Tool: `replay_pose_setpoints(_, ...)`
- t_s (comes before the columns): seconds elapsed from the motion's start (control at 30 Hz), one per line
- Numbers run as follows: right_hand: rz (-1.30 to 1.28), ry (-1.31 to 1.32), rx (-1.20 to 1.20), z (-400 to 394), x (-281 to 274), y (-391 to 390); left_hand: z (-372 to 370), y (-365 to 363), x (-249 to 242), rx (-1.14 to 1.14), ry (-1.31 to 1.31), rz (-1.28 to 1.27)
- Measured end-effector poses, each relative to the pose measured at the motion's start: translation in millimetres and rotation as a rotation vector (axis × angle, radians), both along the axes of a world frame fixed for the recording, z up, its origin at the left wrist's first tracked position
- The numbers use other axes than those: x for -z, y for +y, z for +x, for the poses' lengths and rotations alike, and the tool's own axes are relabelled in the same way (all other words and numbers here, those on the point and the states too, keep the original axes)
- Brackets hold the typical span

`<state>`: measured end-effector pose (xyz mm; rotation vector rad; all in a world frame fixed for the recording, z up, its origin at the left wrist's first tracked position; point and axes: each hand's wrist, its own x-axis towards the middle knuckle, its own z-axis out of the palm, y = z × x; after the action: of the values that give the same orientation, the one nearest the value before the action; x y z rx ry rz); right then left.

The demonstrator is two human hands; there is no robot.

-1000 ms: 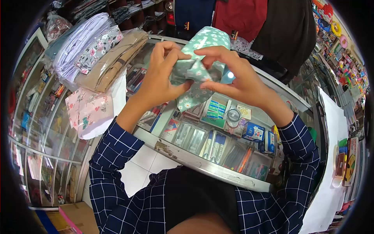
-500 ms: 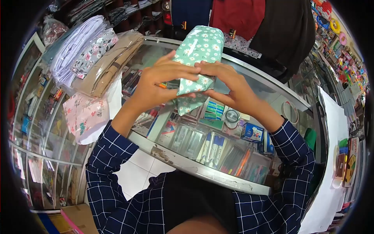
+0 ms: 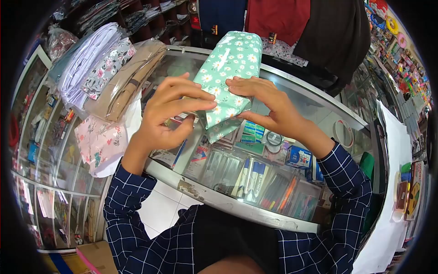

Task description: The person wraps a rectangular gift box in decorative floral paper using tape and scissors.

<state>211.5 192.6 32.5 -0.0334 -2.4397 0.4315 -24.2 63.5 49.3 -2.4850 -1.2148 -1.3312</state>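
Observation:
A package wrapped in green daisy-print paper (image 3: 228, 59) rests on the glass counter in front of me, its near end folded into a flap. My right hand (image 3: 269, 102) grips the right near corner, fingers over the top and thumb at the folded end. At the left edge is my left hand (image 3: 171, 107), its fingers stretched over the paper and touching it near the fold. The left thumb is spread apart from the package. The underside of the package is hidden.
The glass counter (image 3: 237, 203) displays pens, boxes and a tape roll (image 3: 273, 140). Plastic-bagged folded clothes (image 3: 123, 86) and a pink floral paper (image 3: 102, 141) lie to the left. White sheets (image 3: 383, 192) are at the right. Trousers (image 3: 278, 23) hang over the far side.
My left hand has drawn back slightly to the left and its thumb has come away from the folded end. The right hand stays on the package.

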Motion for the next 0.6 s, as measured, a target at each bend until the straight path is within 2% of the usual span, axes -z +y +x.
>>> replay_pose_setpoints(0.13,-0.012,0.006,-0.003,1,1,0,1,8,-8,0.024,0.211,0.159)
replay_pose_setpoints(0.37,-0.002,-0.003,-0.022,-1,1,0,2,-9,10,-0.163,0.5,0.557)
replay_pose_setpoints(0.5,0.025,0.001,-0.021,-4,1,-6,-5,-12,16,-0.146,0.457,0.552)
replay_pose_setpoints(0.6,0.1,0.018,0.019,-4,3,-8,0,-12,3,-0.102,0.258,0.289)
